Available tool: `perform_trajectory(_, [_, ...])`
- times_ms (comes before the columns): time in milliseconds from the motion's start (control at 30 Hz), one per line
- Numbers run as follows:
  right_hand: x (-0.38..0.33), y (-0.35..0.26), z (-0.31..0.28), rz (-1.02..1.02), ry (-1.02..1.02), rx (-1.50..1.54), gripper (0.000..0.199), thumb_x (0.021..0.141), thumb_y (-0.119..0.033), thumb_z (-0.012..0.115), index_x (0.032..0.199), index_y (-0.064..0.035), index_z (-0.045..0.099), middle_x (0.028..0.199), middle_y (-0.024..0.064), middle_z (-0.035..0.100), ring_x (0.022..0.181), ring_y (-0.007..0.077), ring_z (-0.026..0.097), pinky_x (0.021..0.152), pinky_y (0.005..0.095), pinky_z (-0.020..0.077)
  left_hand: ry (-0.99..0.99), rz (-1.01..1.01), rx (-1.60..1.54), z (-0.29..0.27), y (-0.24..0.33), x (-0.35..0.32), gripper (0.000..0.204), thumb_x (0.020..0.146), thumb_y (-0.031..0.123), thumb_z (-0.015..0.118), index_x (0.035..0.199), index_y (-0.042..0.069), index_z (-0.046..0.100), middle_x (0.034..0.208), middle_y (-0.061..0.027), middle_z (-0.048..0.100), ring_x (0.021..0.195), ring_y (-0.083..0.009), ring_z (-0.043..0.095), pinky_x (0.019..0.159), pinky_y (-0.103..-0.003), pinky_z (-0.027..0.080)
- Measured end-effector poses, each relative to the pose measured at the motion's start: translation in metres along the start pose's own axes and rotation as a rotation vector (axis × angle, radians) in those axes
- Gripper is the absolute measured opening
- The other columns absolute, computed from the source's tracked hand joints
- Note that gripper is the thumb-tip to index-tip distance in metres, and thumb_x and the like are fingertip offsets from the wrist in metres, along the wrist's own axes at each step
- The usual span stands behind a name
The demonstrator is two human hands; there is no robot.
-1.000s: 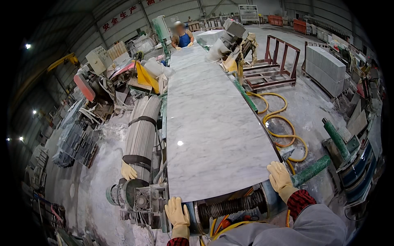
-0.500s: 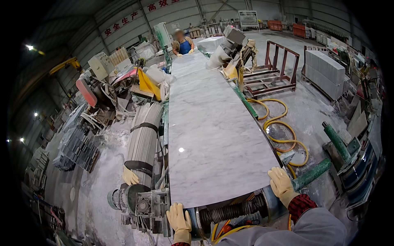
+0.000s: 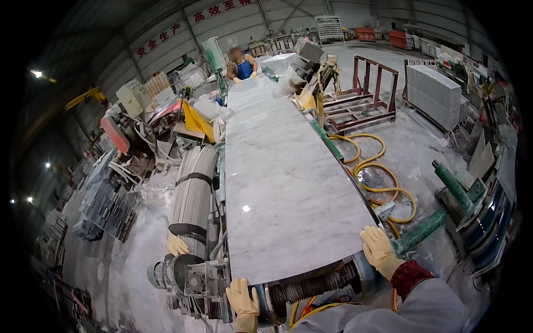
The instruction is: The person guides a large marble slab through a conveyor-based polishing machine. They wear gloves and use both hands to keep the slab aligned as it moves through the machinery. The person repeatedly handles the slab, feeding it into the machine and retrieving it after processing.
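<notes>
A long white marble slab (image 3: 288, 216) with grey veining lies flat, running away from me. My left hand (image 3: 242, 298), in a cream glove, rests at its near left corner with fingers stretched out. At the near right corner, my right hand (image 3: 380, 248) lies with its gloved fingers extended along the slab's edge. Both hands are open and grip nothing. Between them, below the slab's near edge, is a dark ribbed bellows (image 3: 311, 286). At the far end a person in a blue apron (image 3: 244, 69) leans over, gloved hands at the slab.
Left of the slab are a motor (image 3: 180, 275), a cream glove (image 3: 177, 244) and a strapped bundle of strips (image 3: 191, 191). On the right, a yellow hose (image 3: 383, 166) loops over the floor beside a green bar (image 3: 419, 230). Farther back stands a red-brown metal frame (image 3: 369, 94).
The view has shifted slightly, so the scene sits a little lower and to the left. Both my hands keep about the same places at the slab's corners.
</notes>
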State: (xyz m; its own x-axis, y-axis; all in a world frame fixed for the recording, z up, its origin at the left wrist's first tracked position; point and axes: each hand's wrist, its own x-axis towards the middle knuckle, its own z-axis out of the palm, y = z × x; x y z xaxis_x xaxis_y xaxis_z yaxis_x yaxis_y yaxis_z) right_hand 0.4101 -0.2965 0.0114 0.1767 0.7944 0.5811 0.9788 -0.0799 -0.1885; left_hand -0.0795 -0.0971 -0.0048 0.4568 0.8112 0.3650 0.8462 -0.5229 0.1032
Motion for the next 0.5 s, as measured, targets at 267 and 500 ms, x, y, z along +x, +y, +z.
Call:
perform_trajectory(267, [0.034,0.015,0.025,0.061,-0.141,0.033,0.057,0.096,-0.031,0.074,0.147,-0.0072,0.060,0.149,0.0221,0.059,0.143,0.0445,0.051,0.123,0.0557,0.0390,-0.196,-0.006,-0.033,0.028,0.005,0.069,0.068,0.106,0.047,0.059,0.160,0.006,0.050,0.164,-0.0274,0.047,0.154,-0.0479,0.040,0.129,-0.060,0.026])
perform_trajectory(500, [0.045,0.024,0.050,0.095,-0.209,-0.062,0.062,0.098,-0.038,0.071,0.152,-0.0101,0.059,0.157,0.0191,0.056,0.150,0.0407,0.047,0.128,0.0544,0.0332,-0.267,-0.096,0.018,0.040,0.015,0.109,0.075,0.107,0.052,0.057,0.167,0.010,0.045,0.173,-0.0283,0.039,0.160,-0.0470,0.033,0.133,-0.060,0.020])
